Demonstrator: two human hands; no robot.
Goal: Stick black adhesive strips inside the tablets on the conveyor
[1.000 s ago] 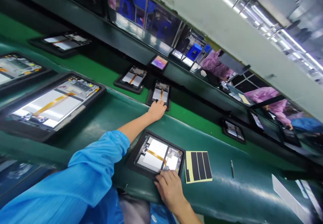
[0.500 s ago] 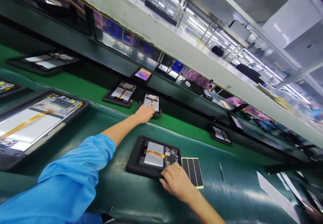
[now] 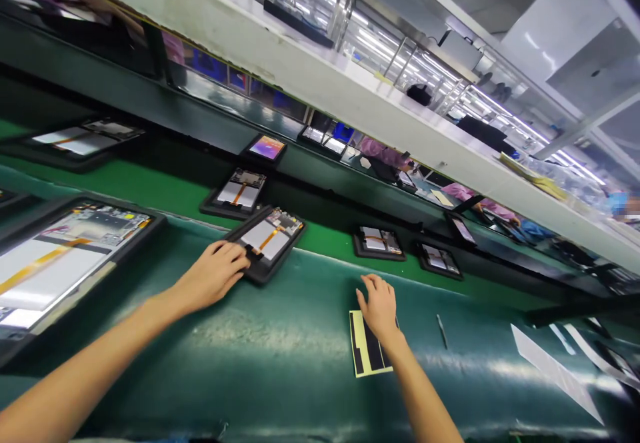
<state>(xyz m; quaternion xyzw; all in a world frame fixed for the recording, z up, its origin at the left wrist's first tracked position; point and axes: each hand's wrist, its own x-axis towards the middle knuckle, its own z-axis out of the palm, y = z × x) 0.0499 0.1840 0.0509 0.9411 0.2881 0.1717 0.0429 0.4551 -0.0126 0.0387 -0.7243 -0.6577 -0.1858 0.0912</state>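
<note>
My left hand [image 3: 215, 275] grips the lower left edge of an opened tablet [image 3: 270, 235] in a black frame. This tablet is tilted over the border between the green belt and the dark green mat. It shows a silver battery, an orange ribbon cable and a circuit board. My right hand [image 3: 379, 304] is held in the air with fingers apart and curled, holding nothing. Below it lies a yellow-backed sheet of black strips [image 3: 359, 356], partly covered by the hand and wrist. Beyond my right hand, another opened tablet [image 3: 379, 242] rests on the belt.
More opened tablets stand on the green belt [image 3: 320, 231], and a large one [image 3: 65, 256] lies at my left. A thin pen-like tool [image 3: 442, 331] and a white sheet [image 3: 555, 373] lie on the mat [image 3: 240, 370]. A pale shelf [image 3: 310, 90] crosses above; people work beyond.
My left hand has drawn a tablet from the belt toward me. The tablet from the mat now sits on the belt, and my right hand has let go of it.
</note>
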